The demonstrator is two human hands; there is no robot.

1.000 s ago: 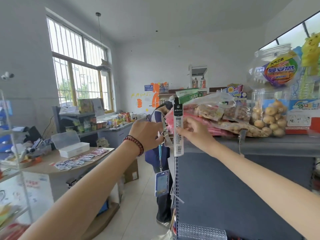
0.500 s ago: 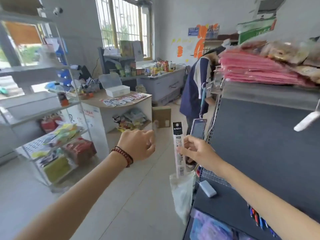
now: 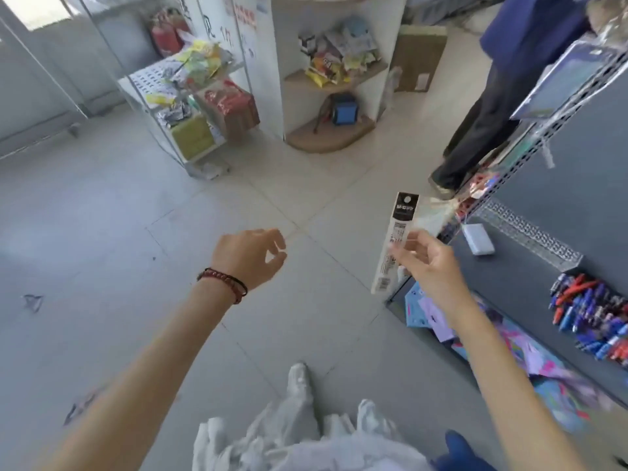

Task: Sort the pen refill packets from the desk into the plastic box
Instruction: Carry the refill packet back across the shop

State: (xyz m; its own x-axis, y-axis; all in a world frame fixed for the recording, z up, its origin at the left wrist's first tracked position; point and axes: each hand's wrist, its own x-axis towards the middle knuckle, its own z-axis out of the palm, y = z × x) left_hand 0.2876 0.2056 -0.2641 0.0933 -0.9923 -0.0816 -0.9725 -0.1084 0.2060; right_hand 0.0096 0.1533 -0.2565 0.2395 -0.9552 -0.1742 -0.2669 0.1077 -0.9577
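My right hand [image 3: 430,263] pinches a long narrow pen refill packet [image 3: 396,239] with a black top, held upright over the tiled floor beside the grey shelf unit. My left hand [image 3: 253,258] hovers to its left with loosely curled fingers and holds nothing; a dark red bead bracelet is on its wrist. The desk top and the plastic box are out of view; only the desk's white base with lower shelves [image 3: 334,79] shows at the top.
A grey shelf unit [image 3: 543,277] on the right carries pens [image 3: 591,321] and colourful packets. Another person's legs [image 3: 475,130] stand by it. A wire rack of goods [image 3: 190,96] stands at upper left. A cardboard box [image 3: 419,59] leans by the desk.
The view has tilted down from the shop's upper shelves to the floor. Both hands have come down, the right one still holding the packet.
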